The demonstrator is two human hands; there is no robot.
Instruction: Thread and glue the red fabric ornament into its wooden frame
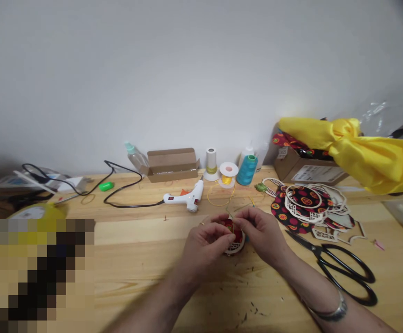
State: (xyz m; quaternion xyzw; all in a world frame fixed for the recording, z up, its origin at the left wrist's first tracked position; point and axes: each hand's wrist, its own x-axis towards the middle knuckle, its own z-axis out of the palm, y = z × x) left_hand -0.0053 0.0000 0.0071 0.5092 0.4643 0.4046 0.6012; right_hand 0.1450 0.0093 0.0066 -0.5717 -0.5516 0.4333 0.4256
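A small round ornament (235,248) with a pale openwork rim and dark red patterned fabric lies under both hands on the wooden table. My left hand (210,240) is at its left side, thumb and fingers closed around its edge or a cord there; the fingertips partly cover it. My right hand (257,229) pinches a thin greenish-yellow cord (229,208) at the ornament's upper right. The cord's loose end sticks up above the fingers. Where the cord meets the ornament is too small to make out.
Black scissors (316,250) lie right of my right forearm, below patterned fabric and cut-out frames (303,208). Behind stand a glue gun (189,199), a yellow cord spool (228,173), a teal thread cone (247,170) and an open carton (172,170). Yellow cloth (378,155) drapes over a box.
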